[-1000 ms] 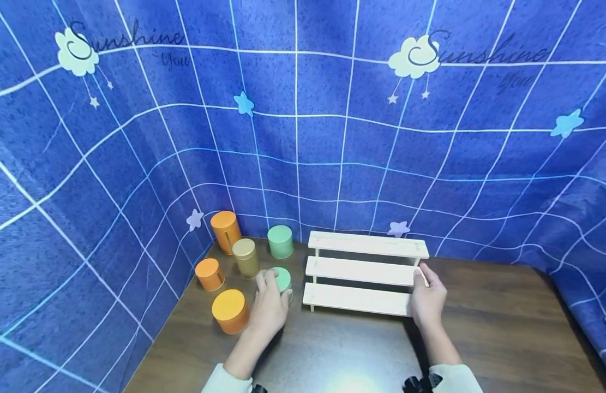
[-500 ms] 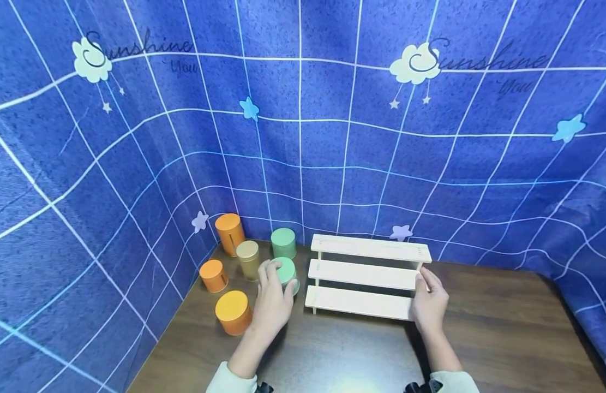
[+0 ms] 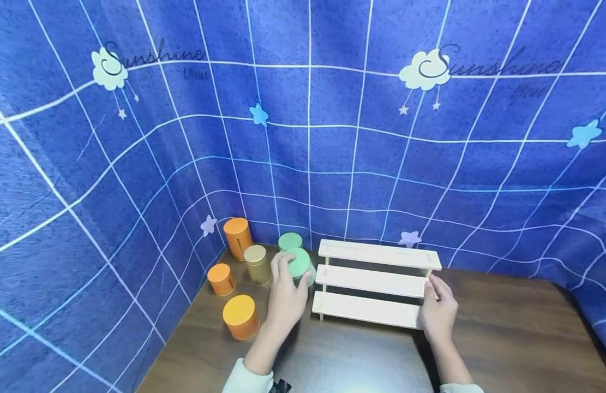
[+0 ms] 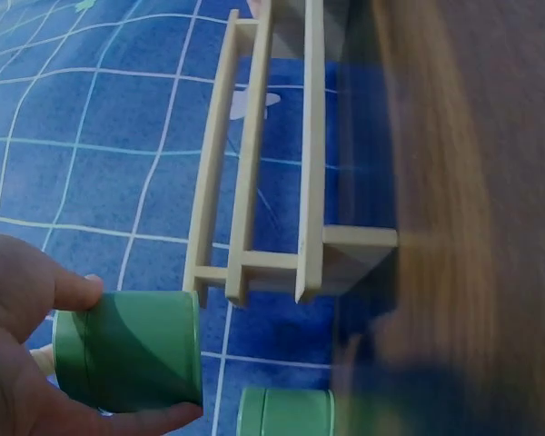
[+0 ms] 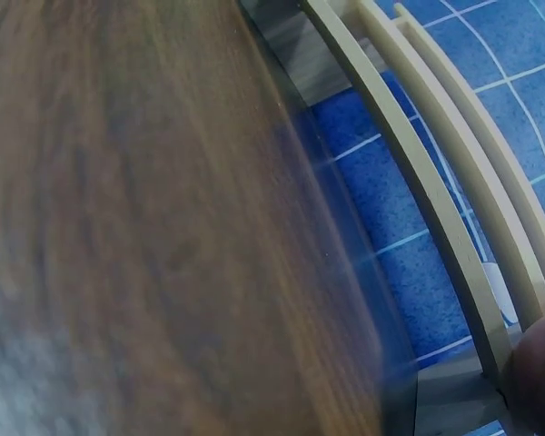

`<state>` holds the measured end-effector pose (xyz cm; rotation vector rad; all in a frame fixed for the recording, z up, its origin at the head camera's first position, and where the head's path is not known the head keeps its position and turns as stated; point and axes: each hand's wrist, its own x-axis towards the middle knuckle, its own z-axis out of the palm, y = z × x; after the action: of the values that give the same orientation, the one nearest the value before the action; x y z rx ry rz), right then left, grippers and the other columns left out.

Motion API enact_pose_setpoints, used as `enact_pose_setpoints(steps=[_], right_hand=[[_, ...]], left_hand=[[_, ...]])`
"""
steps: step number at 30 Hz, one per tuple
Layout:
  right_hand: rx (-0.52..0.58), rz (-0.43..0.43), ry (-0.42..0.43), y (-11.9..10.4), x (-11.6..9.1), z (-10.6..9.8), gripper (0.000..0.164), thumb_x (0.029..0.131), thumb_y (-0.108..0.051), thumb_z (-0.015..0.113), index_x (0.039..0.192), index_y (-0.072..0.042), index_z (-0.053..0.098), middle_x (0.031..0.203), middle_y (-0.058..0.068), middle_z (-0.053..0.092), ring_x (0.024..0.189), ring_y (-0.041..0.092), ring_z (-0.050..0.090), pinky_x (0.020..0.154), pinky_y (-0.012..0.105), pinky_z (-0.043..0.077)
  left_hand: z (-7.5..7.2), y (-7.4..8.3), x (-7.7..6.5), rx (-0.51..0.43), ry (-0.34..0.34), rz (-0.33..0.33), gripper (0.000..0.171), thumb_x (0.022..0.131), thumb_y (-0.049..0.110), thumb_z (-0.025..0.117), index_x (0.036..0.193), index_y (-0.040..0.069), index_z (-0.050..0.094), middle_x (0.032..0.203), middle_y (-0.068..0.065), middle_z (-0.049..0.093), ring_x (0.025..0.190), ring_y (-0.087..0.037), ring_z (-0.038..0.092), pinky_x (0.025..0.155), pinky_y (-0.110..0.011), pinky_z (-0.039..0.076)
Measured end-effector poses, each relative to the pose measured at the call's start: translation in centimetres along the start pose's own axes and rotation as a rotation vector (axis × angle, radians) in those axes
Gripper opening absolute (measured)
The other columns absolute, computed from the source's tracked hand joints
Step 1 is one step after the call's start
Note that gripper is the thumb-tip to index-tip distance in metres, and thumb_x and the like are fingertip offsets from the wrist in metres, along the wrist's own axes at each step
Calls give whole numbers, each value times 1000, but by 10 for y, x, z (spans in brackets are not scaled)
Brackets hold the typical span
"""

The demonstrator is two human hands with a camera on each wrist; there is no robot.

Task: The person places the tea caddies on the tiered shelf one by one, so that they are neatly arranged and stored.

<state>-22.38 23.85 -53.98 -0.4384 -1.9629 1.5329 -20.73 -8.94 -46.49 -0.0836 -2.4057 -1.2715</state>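
My left hand (image 3: 287, 300) grips a round green tin (image 3: 298, 264), fingers and thumb on opposite sides of it. In the left wrist view that tin (image 4: 136, 350) hangs above the table beside a white three-step display rack (image 4: 245, 173). Behind it stands a second green tin (image 3: 290, 240), partly hidden in the head view. My right hand (image 3: 440, 314) holds the right end of the rack (image 3: 376, 281), its thumb at the middle step. Only part of that hand (image 5: 538, 377) shows in the right wrist view.
Left of my left hand stand a gold tin (image 3: 257, 265), a tall orange tin (image 3: 238, 239), a small orange tin (image 3: 221, 280) and a wider orange tin (image 3: 241, 317). A blue patterned curtain (image 3: 332, 147) rises behind the wooden table (image 3: 519, 322).
The left hand has raised the green tin off the table, and it now covers part of the tin behind. The right hand stays on the rack. The head view has shifted slightly.
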Motion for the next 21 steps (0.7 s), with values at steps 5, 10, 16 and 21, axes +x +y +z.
enact_pose_setpoints(steps=[5,10,16,21], right_hand=[[-1,22,-14,1,-2,-2,37,108,-14,55,140,4,65,148,21,62,134,20,57,97,-6,36],[10,31,-17,0,-1,-4,38,108,-15,55,140,4,65,148,22,62,136,21,56,101,-3,36],[10,35,-14,0,3,-9,38,109,-18,55,140,2,65,148,20,62,138,25,56,102,-1,37],[5,31,-25,2,3,-7,38,109,-18,55,140,1,66,147,20,63,136,24,56,99,-2,37]], left_hand=[[5,10,1,-32,5,15,50,98,22,75,141,13,52,166,-14,34,147,-43,49,114,-62,49],[12,16,10,-91,-30,35,51,96,23,77,142,15,56,168,-11,36,155,-39,40,121,-59,44],[24,21,22,-170,-43,95,52,97,28,78,144,16,62,169,-13,36,157,-41,37,120,-57,45],[28,20,24,-125,-24,139,52,96,30,79,144,17,64,168,-12,39,157,-42,37,124,-60,39]])
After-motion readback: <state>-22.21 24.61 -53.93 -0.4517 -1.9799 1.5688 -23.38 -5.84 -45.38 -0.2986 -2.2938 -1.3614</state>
